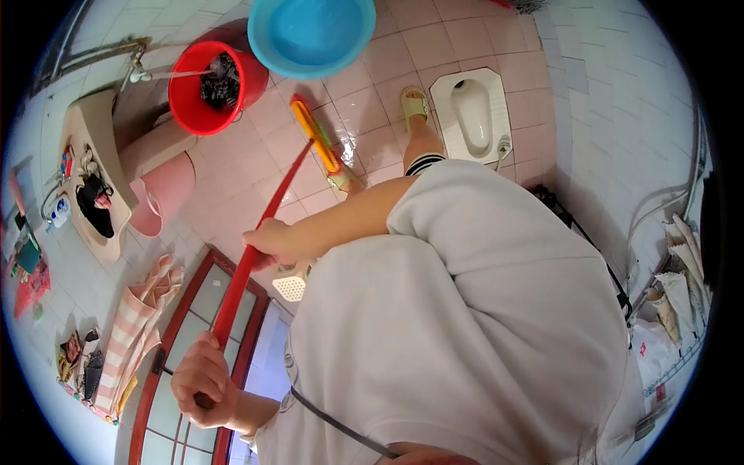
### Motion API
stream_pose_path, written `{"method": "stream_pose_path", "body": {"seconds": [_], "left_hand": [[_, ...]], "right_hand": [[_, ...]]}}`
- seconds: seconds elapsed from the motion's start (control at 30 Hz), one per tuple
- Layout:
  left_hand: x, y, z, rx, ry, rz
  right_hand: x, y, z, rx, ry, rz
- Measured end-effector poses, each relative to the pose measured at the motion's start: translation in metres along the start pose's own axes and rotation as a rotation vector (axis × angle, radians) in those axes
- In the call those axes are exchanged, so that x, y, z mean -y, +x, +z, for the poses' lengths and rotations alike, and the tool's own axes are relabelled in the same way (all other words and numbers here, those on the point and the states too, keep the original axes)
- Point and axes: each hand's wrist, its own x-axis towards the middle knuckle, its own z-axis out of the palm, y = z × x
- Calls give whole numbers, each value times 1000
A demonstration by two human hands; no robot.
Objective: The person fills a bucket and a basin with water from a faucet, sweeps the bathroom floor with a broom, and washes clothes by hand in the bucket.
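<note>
Both my hands are closed around the red handle (267, 215) of a long-handled floor brush. Near the handle's end, my left hand (205, 381) grips it at the lower left. Further along, my right hand (269, 242) is wrapped round the middle, its arm crossing in front of my body. The brush's bar-shaped yellow and orange head (316, 136) rests on the pink floor tiles, beside one foot; its underside is hidden. Wet shine shows on the tiles near it.
A red bucket (242, 101) holding dark cloth stands under a tap (138, 74), beside a blue basin (312, 58). A squat toilet (496, 116) lies right of my foot. A sink (85, 225), pink bin (172, 194) and red-framed door (155, 372) are left.
</note>
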Motion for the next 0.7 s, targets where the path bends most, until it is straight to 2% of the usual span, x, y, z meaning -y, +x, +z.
{"method": "stream_pose_path", "body": {"seconds": [0.17, 0.23, 0.3, 0.37, 0.47, 0.6, 0.7], "left_hand": [[28, -36, -34, -74, -61, 72], [47, -49, -62, -80, -172, 56], [74, -61, -90, -31, -269, 98], [100, -69, -125, 36, -430, 57], [135, -72, -159, 125, -577, 41], [181, -82, -183, 161, -688, 24], [199, -93, -194, 123, -698, 16]], "right_hand": [[-26, 35, 5, -20, -107, -36], [-39, 49, 2, -21, -70, -136], [-49, 55, -2, -105, -125, -199], [-62, 57, -2, -223, -97, -284], [-77, 70, -10, -282, -79, -337], [-98, 106, -25, -453, -78, -339], [-116, 146, -35, -456, -124, -275]]}}
